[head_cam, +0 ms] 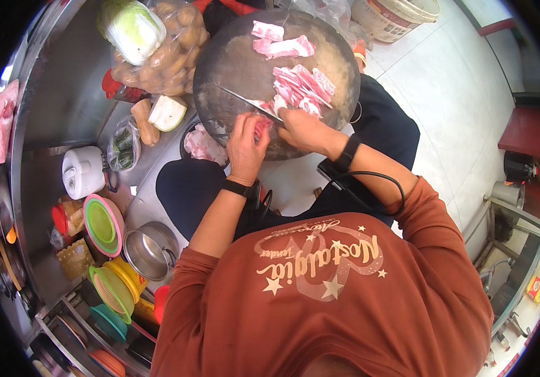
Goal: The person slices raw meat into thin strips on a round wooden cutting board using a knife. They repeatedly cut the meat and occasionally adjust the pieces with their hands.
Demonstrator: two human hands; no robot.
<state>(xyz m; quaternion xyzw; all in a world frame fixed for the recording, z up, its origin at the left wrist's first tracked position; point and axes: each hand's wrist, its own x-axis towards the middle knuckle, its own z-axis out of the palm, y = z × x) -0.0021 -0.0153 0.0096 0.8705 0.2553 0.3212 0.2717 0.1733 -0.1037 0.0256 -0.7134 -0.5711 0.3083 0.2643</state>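
My right hand (pixel 308 133) grips a knife (pixel 244 99), whose handle is hidden in the fist. Its blade shows nearly edge-on and points to the far left, over a round, worn chopping block (pixel 239 61). Close beside the blade, the bent fingers of my left hand (pixel 247 148) hold down a piece of raw red meat (pixel 263 126) at the block's near edge. Beyond the knife lies a heap of sliced raw meat (pixel 300 87). Farther up the block are a larger meat piece (pixel 285 47) and a smaller one (pixel 268 31).
Left of the block, a bowl of pale meat pieces (pixel 204 145) stands partly under its rim. Nearby are a bag of potatoes (pixel 171 56), a napa cabbage (pixel 133 35), a white rice cooker (pixel 83 172) and a steel pot (pixel 147 254). A plastic bucket (pixel 395 21) stands far right.
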